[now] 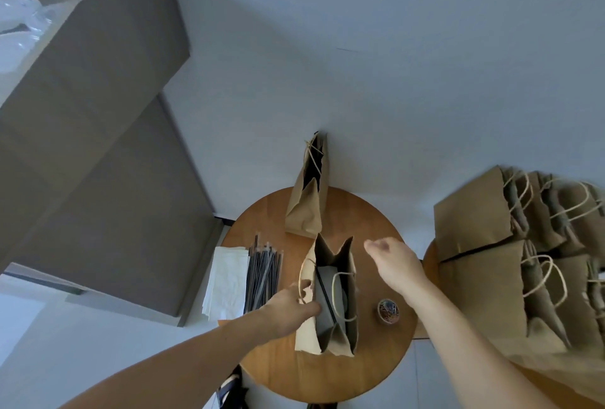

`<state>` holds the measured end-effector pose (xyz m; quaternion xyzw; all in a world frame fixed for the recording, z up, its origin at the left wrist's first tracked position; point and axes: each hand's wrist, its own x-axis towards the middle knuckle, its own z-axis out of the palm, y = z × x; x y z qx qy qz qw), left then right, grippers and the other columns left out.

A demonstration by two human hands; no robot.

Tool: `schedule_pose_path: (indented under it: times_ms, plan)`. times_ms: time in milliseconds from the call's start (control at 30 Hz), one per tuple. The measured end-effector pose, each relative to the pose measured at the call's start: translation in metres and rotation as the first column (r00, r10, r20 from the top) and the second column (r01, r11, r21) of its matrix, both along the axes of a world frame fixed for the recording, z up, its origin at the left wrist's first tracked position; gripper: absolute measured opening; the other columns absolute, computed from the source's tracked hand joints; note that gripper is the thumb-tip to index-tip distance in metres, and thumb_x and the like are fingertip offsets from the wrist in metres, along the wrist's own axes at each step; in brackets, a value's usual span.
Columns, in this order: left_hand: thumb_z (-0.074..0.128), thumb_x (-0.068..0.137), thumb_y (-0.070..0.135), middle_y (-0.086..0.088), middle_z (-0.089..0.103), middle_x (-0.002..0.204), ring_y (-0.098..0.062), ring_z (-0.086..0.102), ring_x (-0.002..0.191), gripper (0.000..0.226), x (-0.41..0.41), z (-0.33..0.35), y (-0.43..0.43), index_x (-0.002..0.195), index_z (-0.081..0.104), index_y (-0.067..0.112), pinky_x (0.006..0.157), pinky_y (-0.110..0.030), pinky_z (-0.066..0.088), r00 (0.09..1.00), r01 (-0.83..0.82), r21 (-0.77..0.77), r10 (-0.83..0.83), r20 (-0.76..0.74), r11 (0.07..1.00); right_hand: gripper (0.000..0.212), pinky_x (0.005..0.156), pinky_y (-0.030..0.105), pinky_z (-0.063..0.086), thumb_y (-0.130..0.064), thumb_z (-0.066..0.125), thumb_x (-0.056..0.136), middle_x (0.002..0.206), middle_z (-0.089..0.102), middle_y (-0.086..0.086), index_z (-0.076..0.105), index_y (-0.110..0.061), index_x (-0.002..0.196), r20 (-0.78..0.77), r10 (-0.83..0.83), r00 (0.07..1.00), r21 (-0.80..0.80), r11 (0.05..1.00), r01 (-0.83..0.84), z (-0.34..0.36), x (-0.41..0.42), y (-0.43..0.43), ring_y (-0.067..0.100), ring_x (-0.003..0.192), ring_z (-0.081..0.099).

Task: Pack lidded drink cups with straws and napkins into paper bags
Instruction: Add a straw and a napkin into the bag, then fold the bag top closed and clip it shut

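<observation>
An open brown paper bag stands in the middle of a round wooden table. Inside it I see a grey lidded cup with a black straw slanting across it. My left hand grips the bag's left rim, thumb over the edge. Hovering to the right of the bag's mouth is my right hand, its fingers loosely curled and holding nothing. A second paper bag stands at the table's far edge. White napkins and wrapped black straws lie on the table's left side.
A small round tub of coloured paper clips sits right of the open bag. Several paper bags with twine handles crowd a second surface at the right. Large brown boxes stack up at the left against the white wall.
</observation>
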<state>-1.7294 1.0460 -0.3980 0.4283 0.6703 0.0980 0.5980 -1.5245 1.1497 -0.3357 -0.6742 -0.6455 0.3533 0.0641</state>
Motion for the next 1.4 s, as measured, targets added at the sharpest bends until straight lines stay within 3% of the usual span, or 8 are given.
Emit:
schedule_pose_path:
  times_ms: [233,433,667,800,900,1000,1100,1400]
  plan:
    - [0.072,0.070,0.059,0.003,0.035,0.152,-0.023,0.054,0.119,0.106,0.022,0.006,-0.009,0.154,0.009,0.038,0.094,-0.041,0.055,0.993,0.103,-0.056,-0.099,0.070,0.993,0.062,0.111,0.049,0.037,-0.059,0.032,0.100,0.152,0.040,0.005,0.036,-0.022,0.150,-0.267,-0.271,0.925,-0.506,0.856,0.105,-0.044,0.003,-0.038,0.030,0.137,0.040]
    - [0.072,0.071,0.060,0.002,0.058,0.124,-0.018,0.059,0.109,0.073,0.059,0.010,-0.002,0.131,0.047,0.027,0.093,-0.035,0.052,0.985,0.056,0.063,-0.045,-0.169,0.996,0.051,0.098,0.044,0.052,-0.052,0.031,0.102,0.123,0.068,0.007,0.065,-0.019,0.124,-0.448,-0.311,0.838,-0.526,0.850,0.034,-0.046,-0.015,-0.043,0.028,0.114,0.063]
    - [0.051,0.094,0.036,0.002,0.061,0.077,-0.021,0.064,0.075,0.021,0.064,0.015,0.015,0.084,0.059,0.020,0.055,-0.027,0.047,0.917,0.013,0.188,0.063,-0.395,0.982,0.035,0.106,0.039,0.044,-0.035,0.042,0.102,0.128,0.063,-0.002,0.064,-0.019,0.124,-0.425,-0.053,0.903,-0.316,0.944,-0.093,-0.050,-0.004,-0.039,0.017,0.120,0.056]
    - [0.045,0.096,0.034,0.003,0.049,0.066,-0.023,0.056,0.070,0.025,0.052,0.016,0.028,0.077,0.052,0.019,0.057,-0.028,0.041,0.864,0.135,0.229,-0.002,-0.504,0.964,0.027,0.089,0.021,0.046,-0.027,0.061,0.094,0.118,0.062,-0.007,0.062,-0.023,0.121,-0.111,0.251,0.962,0.162,0.959,-0.232,-0.053,0.008,-0.029,0.014,0.112,0.058]
    - [0.042,0.097,0.036,0.002,0.053,0.068,-0.022,0.057,0.067,0.028,0.038,0.018,0.040,0.074,0.050,0.022,0.057,-0.029,0.041,0.819,0.292,0.194,-0.140,-0.556,0.936,0.050,0.097,0.032,0.046,-0.023,0.079,0.079,0.124,0.059,0.001,0.060,-0.017,0.124,0.145,0.302,0.942,0.537,0.776,-0.331,-0.050,0.017,-0.019,0.021,0.116,0.053]
    - [0.038,0.099,0.040,-0.001,0.059,0.078,-0.025,0.059,0.076,0.029,0.027,0.023,0.054,0.082,0.054,0.022,0.064,-0.033,0.045,0.715,0.498,0.161,-0.299,-0.632,0.852,0.059,0.108,0.046,0.039,-0.027,0.081,0.075,0.134,0.055,0.003,0.060,-0.017,0.129,0.345,0.440,0.829,0.506,0.656,-0.559,-0.046,0.025,0.000,0.028,0.130,0.045]
    - [0.037,0.100,0.042,0.001,0.062,0.081,-0.024,0.061,0.080,0.030,0.020,0.024,0.067,0.096,0.061,0.024,0.067,-0.034,0.047,0.751,0.512,0.247,-0.290,-0.593,0.823,0.021,0.106,0.040,0.034,-0.033,0.066,0.090,0.111,0.069,-0.005,0.071,-0.024,0.108,0.454,0.515,0.727,0.378,0.628,-0.680,-0.047,0.026,0.016,0.019,0.110,0.058]
    - [0.053,0.088,0.039,0.006,0.067,0.080,-0.020,0.062,0.073,0.013,0.024,0.001,0.074,0.095,0.060,0.030,0.060,-0.029,0.041,0.810,0.368,0.379,-0.093,-0.579,0.849,0.012,0.086,0.037,0.049,-0.031,0.066,0.092,0.087,0.069,-0.006,0.072,-0.020,0.095,0.283,0.517,0.808,0.381,0.712,-0.590,-0.064,0.038,0.032,0.015,0.082,0.062]
